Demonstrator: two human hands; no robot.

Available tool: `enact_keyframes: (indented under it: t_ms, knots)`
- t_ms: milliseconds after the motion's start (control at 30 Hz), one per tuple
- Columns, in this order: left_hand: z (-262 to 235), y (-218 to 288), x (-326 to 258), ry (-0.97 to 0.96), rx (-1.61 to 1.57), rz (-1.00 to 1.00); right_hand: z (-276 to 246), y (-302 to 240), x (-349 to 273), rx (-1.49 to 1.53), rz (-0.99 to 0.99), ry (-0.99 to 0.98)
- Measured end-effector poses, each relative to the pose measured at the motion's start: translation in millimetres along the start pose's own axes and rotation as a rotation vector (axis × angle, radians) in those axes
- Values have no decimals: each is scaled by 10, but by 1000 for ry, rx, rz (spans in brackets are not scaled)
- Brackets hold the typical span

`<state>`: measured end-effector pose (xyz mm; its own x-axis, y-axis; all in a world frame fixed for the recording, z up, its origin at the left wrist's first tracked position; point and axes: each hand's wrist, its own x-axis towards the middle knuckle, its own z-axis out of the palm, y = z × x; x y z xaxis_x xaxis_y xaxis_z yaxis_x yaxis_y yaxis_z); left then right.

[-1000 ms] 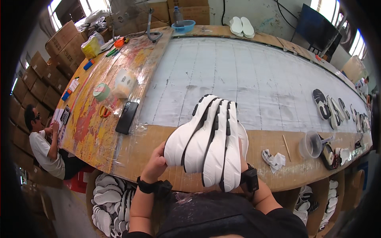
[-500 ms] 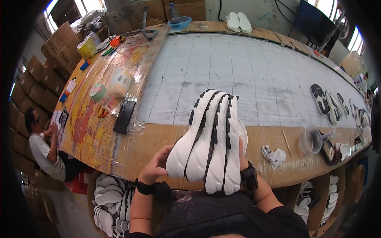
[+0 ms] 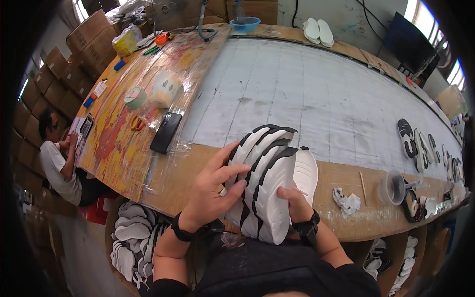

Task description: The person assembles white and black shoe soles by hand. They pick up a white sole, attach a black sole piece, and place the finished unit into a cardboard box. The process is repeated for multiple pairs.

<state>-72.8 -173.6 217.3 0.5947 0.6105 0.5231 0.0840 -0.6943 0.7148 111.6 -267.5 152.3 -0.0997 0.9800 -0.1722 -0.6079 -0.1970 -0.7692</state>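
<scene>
A stack of several white shoe soles [image 3: 275, 198] with black tread edges stands upright between my hands, at the near edge of the table. My left hand [image 3: 212, 192] holds the stack's left side, its fingers along the upper soles and its thumb on an edge. On the other side, my right hand [image 3: 298, 202] grips the nearest sole with the thumb pressed on its white sidewall; its other fingers are mostly hidden behind. Just behind that hand, another white sole [image 3: 307, 173] shows its pale inner face.
A black phone [image 3: 166, 133], orange scissors [image 3: 138, 123] and a green-lidded jar [image 3: 135, 98] lie left. Crumpled tissue [image 3: 346, 202], a clear plastic tub [image 3: 391, 188] and rows of soles [image 3: 406, 138] are right. Boxes of soles [image 3: 132, 227] stand below the table. A person [image 3: 59, 161] sits far left.
The stack has turned and bunched together. My left hand has moved from its lower left edge up along its side, and my right thumb now shows on the nearest sole. The view has shifted slightly.
</scene>
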Motion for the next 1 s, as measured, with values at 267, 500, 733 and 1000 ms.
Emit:
enact_keyframes:
  t_ms: [267, 500, 733, 1000]
  knots:
    - [28, 101, -79, 38, 64, -62, 28, -21, -13, -126, -24, -27]
    - [87, 18, -175, 117, -190, -224, 27, 18, 44, -99, -26, -8]
    - [276, -144, -534, 121, -91, -166, 99, 89, 143, -258, -131, -45]
    - [118, -227, -910, 564, -224, -172, 512, 223, 337, -785, -288, -105]
